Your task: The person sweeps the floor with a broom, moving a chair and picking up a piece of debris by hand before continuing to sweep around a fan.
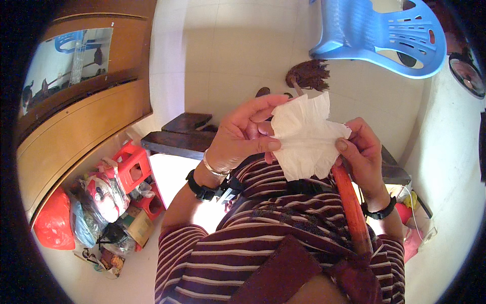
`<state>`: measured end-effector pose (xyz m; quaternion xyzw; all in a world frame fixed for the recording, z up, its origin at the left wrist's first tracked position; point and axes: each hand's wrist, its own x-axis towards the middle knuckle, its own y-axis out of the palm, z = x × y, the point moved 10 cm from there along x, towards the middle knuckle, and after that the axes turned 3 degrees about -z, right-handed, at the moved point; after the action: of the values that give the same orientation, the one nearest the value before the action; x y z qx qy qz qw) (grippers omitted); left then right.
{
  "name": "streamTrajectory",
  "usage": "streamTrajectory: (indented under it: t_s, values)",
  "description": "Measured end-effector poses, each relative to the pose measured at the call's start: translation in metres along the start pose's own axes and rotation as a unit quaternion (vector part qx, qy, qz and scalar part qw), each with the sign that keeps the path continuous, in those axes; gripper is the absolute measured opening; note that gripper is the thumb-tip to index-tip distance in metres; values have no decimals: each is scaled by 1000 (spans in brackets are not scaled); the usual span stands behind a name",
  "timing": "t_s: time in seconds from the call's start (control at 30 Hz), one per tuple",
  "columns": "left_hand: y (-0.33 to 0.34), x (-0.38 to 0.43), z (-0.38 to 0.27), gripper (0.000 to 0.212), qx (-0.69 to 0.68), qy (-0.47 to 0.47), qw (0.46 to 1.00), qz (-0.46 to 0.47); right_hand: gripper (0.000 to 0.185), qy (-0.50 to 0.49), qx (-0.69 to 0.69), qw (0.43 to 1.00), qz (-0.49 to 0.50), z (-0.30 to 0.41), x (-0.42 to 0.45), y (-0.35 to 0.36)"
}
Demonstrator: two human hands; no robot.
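Note:
A piece of thin white tissue paper point(309, 136) with ragged, notched edges is spread in front of my chest. My left hand point(243, 133) pinches its left side, thumb on top and fingers behind. At the opposite side, my right hand point(362, 152) grips the edge between thumb and curled fingers. Close by the right hand, a reddish stick point(349, 205) leans against my striped shirt point(273, 220). It seems to pass behind the paper to a dark brown mop or brush head point(309, 74) on the floor; the paper hides the middle.
A blue plastic chair point(376, 34) stands ahead on the tiled floor point(243, 49). A dark wooden bench point(174, 142) is by my left arm. Red plastic stools point(133, 167), a red bag point(55, 220) and a cardboard box point(138, 226) crowd the left, beneath a wooden cabinet point(83, 144).

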<state>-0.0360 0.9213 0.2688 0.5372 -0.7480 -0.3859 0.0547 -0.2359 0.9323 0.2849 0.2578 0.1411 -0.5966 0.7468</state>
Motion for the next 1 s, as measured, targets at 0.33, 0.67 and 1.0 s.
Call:
streamTrajectory:
  t_s: [0.33, 0.67, 1.0]
  values:
    - [2, 2, -7, 17, 80, 59, 995, -6, 21, -32, 26, 999, 33, 5, 3, 3]
    - [-17, 23, 11, 26, 198, 36, 972, -123, 52, -58, -103, 972, 201, 18, -9, 32]
    - [14, 43, -18, 35, 237, 36, 971, 21, 69, -52, -39, 969, 240, 11, 13, 37]
